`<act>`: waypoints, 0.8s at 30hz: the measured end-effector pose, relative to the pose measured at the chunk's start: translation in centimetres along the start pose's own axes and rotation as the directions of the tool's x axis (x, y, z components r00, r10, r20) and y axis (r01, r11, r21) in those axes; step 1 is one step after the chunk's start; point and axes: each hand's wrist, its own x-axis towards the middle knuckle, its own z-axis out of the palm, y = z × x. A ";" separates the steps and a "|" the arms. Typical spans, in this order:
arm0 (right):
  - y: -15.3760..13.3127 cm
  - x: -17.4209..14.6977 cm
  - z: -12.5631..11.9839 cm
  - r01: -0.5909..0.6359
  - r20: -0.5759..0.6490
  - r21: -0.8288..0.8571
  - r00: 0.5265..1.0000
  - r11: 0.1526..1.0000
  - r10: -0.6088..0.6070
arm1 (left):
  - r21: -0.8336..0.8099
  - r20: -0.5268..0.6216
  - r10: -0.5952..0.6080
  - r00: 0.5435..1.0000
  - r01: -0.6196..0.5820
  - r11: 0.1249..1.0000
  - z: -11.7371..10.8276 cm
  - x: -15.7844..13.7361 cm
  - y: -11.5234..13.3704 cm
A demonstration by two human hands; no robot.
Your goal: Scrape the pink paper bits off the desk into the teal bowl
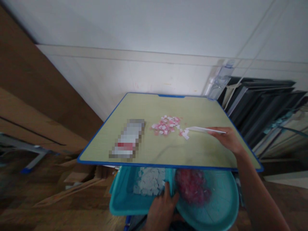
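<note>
My right hand (227, 139) holds a thin white flat strip (204, 129), whose far tip touches small white pieces on the board. Beside that tip lies a loose pile of little white squares and pink pieces (166, 124). Down below the board's front edge, my left hand (162, 207) closes over the adjoining rims of two teal containers. The left one is a rectangular tray (127, 205) with many white squares (150, 181) in it. A round basin (222, 192) on the right contains a heap of pink-red pieces (192, 186), blurred in detail.
The pale-yellow board (144, 106) has a blue edge. A pixelated oblong object (127, 139) lies on its left part. A clear bottle (220, 81) stands at the back right corner. Black flat panels (262, 99) lean at right; brown cardboard (43, 96) stands at left.
</note>
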 end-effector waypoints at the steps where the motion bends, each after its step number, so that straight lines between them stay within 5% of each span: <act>1: -0.2 -0.1 0.0 -0.001 0.027 -0.003 1.000 1.000 0.001 | 0.005 -0.007 0.006 1.000 -0.006 1.000 0.0 0.0 0.0; 9: -0.5 -2.4 -2.6 -0.131 0.087 -0.031 0.987 0.991 0.134 | 0.019 -0.036 0.010 0.999 -0.009 1.000 0.2 0.2 -0.1; 17: -0.7 -4.0 -3.1 -0.153 -0.066 -0.046 0.987 0.987 0.149 | 0.022 -0.056 0.034 0.998 -0.033 0.999 0.6 0.0 -0.3; 24: -1.8 -4.9 -4.0 -0.170 0.112 -0.051 0.978 0.984 0.175 | 0.053 -0.032 0.036 0.999 -0.035 0.998 0.8 0.2 -0.2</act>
